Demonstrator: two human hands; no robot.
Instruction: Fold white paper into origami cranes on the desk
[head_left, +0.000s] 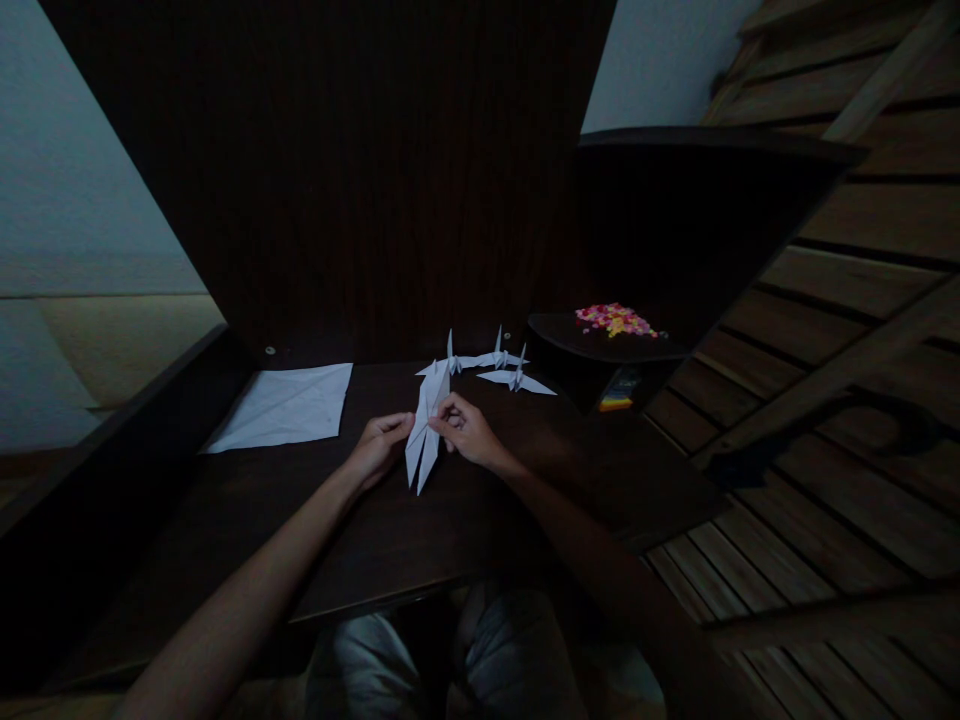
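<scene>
Between my hands is a partly folded white origami paper (430,425), long and narrow, with two pointed flaps spread toward me. My left hand (380,443) pinches its left edge between thumb and fingers. On the opposite side, the closed fingers of my right hand (463,428) grip the paper near its middle. Just behind it stand several finished white paper cranes: one crane (517,380) at the front right, another crane (498,358) behind that, and a third crane (454,364) partly covered by the folded paper.
White creased sheets (281,408) lie on the dark desk (570,470) to the left. A small corner shelf (547,328) at the right carries a pile of pink, red and yellow bits (616,320). Beneath it sits a colourful item (619,390). A tall dark panel (337,180) rises behind.
</scene>
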